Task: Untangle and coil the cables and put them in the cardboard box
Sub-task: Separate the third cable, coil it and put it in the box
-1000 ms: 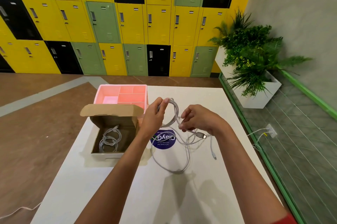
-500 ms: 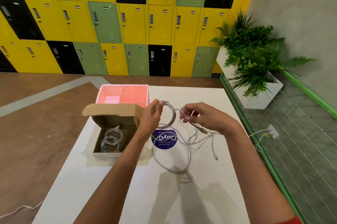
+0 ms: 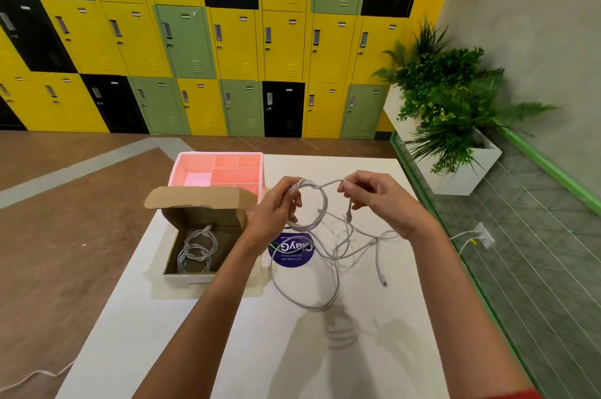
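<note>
My left hand pinches a small coil of white cable held above the white table. A short way to the right, my right hand grips the same cable's strand, stretched between both hands. Loose loops of white cable lie tangled on the table below, one connector end at the right. The open cardboard box sits left of my left hand, with coiled cables inside it.
A pink divided tray stands behind the box. A round purple sticker lies under the cables. A white planter with green plants is at the right; lockers line the far wall. A wall socket with a cord sits low right.
My hands have drawn apart, the right one moving rightward and pulling a strand taut from the coil. The coil in my left hand has become a clearer round loop.
</note>
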